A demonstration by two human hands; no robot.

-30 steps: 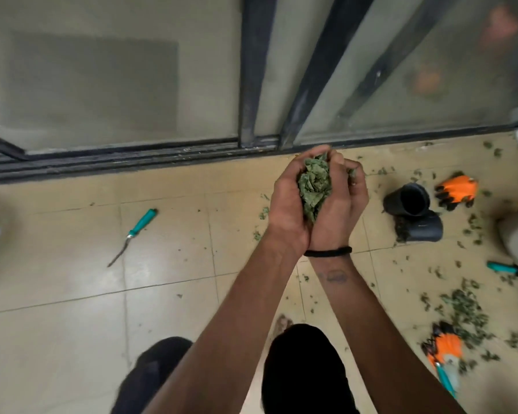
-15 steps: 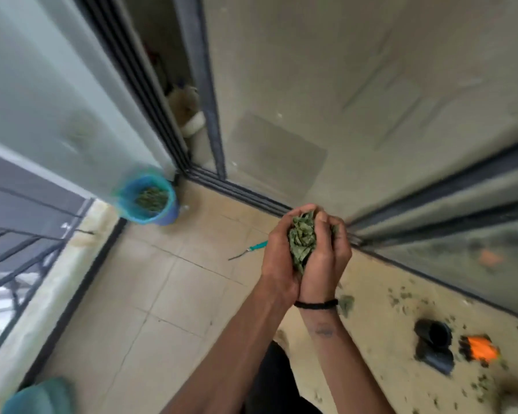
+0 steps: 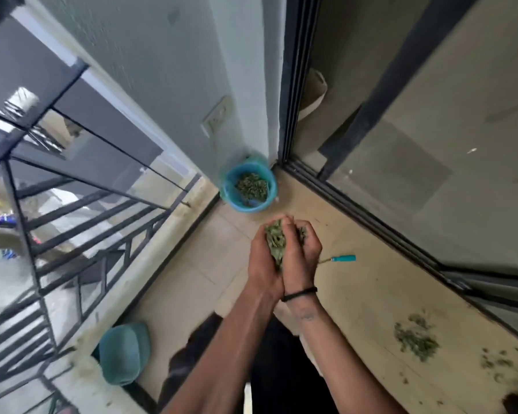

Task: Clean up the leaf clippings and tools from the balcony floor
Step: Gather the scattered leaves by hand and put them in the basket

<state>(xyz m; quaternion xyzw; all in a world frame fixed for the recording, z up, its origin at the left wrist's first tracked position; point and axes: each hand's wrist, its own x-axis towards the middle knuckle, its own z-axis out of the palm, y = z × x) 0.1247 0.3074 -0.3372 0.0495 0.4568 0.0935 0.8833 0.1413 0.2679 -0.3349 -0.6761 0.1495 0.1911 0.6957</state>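
Left hand (image 3: 263, 261) and right hand (image 3: 301, 258) cupped together, holding leaf clippings (image 3: 274, 242). Blue bucket (image 3: 231, 191) at 12 o'clock, part-filled with leaves. Teal-handled tool (image 3: 340, 259) at 3 o'clock.

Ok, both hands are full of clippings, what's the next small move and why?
Probably carry the cupped load forward until it is over the blue bucket, then open up. The left hand and right hand hold the leaf clippings short of the bucket, which already holds leaves; releasing here would likely scatter them on the floor.
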